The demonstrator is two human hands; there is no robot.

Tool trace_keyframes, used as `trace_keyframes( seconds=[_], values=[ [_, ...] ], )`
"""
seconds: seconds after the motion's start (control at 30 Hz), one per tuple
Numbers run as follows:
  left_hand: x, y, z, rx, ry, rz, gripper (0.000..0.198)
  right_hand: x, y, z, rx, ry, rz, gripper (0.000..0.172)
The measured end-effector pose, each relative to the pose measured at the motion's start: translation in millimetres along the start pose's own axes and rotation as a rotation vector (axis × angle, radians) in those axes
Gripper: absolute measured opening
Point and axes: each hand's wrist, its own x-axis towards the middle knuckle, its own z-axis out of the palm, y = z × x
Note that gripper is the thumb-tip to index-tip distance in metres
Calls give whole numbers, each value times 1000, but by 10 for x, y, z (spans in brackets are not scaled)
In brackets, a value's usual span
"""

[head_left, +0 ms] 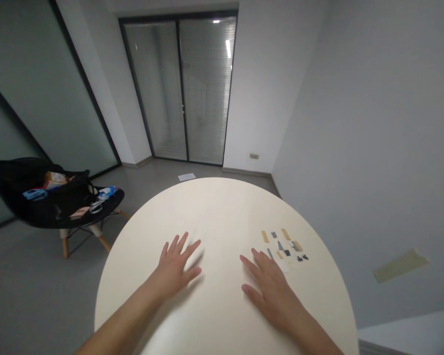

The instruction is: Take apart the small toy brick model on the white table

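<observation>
My left hand (pixel 175 268) is over the left half of the round pale table (pixel 222 207), fingers spread and nothing in it. On the right, my right hand (pixel 270 286) is held palm down with its fingers apart, also holding nothing. Just beyond its fingertips lies a loose group of small flat pieces. Among them are tan strips (pixel 285 234), a grey piece (pixel 274 235), a blue-grey triangular piece (pixel 280 245) and small black pieces (pixel 305 257). My right hand partly covers the near side of this group. What the pieces are is too small to tell.
A black chair (pixel 59 212) with a dark bag and several small items stands to the left. A white sheet (pixel 187 176) lies on the floor behind the table. The grey wall (pixel 373 172) runs close along the right, with a strip of tape (pixel 401 265) on it.
</observation>
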Motion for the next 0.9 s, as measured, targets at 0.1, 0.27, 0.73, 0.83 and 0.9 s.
trace_keyframes(
  seconds=[0.1,0.27,0.73,0.83,0.9],
  values=[
    [-209,-158,65,67,41,64,64,-147,53,34,-21,-39,3,61],
    [-412,-292,154,149,77,83,63,-275,167,189,-40,27,-10,58],
    [-439,-216,104,168,-54,158,61,-301,206,369,-111,76,-38,55],
    [-438,-213,102,170,-58,154,61,-296,212,370,-108,79,-47,55],
    [-437,-223,116,172,-45,158,61,-295,213,370,-110,75,-44,55]
  ],
)
